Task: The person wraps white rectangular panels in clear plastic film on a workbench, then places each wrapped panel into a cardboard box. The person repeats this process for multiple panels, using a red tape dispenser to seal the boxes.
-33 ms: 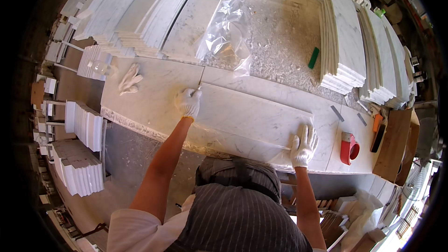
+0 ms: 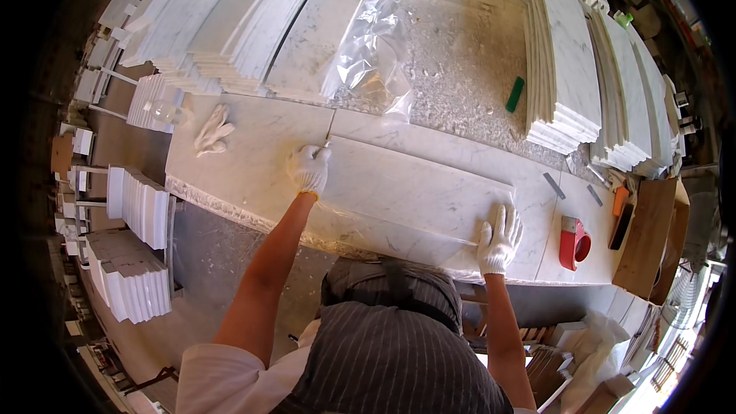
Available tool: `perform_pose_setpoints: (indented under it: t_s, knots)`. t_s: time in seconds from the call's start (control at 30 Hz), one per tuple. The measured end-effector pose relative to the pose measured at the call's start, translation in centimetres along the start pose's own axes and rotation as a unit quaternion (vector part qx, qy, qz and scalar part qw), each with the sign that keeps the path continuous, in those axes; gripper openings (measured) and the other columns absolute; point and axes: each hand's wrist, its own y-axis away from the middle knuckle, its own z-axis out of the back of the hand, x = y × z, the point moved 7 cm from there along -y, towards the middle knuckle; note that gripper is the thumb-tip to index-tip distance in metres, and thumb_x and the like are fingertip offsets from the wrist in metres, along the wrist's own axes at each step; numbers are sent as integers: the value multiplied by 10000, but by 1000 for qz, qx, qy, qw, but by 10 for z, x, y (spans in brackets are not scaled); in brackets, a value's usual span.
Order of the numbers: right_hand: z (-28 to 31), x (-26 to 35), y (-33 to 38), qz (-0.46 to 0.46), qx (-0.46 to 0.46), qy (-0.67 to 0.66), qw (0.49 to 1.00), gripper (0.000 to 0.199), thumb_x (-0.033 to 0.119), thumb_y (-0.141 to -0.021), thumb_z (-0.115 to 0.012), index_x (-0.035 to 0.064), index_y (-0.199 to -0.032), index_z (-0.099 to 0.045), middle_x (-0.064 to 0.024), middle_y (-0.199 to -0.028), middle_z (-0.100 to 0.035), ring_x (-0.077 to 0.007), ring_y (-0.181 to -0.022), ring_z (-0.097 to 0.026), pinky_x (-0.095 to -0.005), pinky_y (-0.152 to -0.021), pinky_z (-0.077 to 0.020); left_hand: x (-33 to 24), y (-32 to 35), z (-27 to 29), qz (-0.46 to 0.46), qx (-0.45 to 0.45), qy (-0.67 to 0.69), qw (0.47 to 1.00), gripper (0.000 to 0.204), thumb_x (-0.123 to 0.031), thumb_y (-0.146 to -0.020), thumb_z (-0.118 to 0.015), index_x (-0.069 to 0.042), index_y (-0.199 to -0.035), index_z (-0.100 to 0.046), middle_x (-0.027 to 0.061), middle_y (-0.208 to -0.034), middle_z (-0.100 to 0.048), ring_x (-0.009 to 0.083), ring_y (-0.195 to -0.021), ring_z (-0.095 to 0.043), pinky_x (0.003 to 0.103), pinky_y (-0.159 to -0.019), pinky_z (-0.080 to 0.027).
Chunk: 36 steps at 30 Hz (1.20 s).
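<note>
A long white marble slab (image 2: pixel 414 189), veined in grey, lies on the work table in front of me. Clear plastic film (image 2: pixel 383 228) runs along its near side. At the slab's left end is my left hand (image 2: pixel 310 169) in a white knit glove, its fingers bent closed near the corner; whatever they grip is too small to make out. My right hand (image 2: pixel 500 241), gloved too, rests flat at the slab's right end with its fingers stretched out. A loose white glove (image 2: pixel 214 130) lies left of my left hand.
Marble slabs (image 2: pixel 567 61) stand stacked at the far right, with more stacks (image 2: pixel 253 11) at the far left. Crumpled clear film (image 2: pixel 372 50) lies beyond the slab. On the right are a red tape dispenser (image 2: pixel 571 244), a green block (image 2: pixel 514 95) and a cardboard box (image 2: pixel 648 238).
</note>
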Motion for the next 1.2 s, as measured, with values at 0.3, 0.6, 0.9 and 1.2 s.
perform_pose_setpoints:
  t_s: [0.3,0.6,0.9,1.2]
  knots:
    - [-3,-1,-3,-12,12,0,1000,589,341,-943,-574,8,-1425,-516,-243,-1523,-419,-416,-1411,-378,-528,-1209,-205,-47,9,22,-112,-38,-64,991,278,-307,-816,-750,-97,-991,-697,141,-1071,-659,371,-1026,-585,498,-884,-458]
    - [3,5,-1,-11,24,-12,1000,623,356,-949,-553,-7,-1450,-478,-222,-1551,-393,-419,-1424,-360,-528,-1212,-199,-158,100,14,-420,215,-32,881,492,-287,-872,-660,-57,-1300,-582,156,-1372,-528,391,-1262,-474,554,-1100,-339]
    - [5,2,-2,-22,17,-24,999,639,360,-920,-574,-33,-1419,-504,-241,-1537,-398,-430,-1431,-347,-541,-1213,-203,-154,68,28,-395,148,-89,902,507,-359,-882,-653,-77,-1296,-574,153,-1329,-541,368,-1240,-487,541,-1075,-365]
    - [21,20,-10,-49,59,-48,996,638,340,-904,-562,-31,-1419,-500,-267,-1534,-387,-450,-1434,-325,-546,-1219,-170,-168,-89,67,-295,2,-14,955,405,-275,-903,-650,-96,-1263,-598,129,-1322,-563,367,-1173,-524,487,-997,-437]
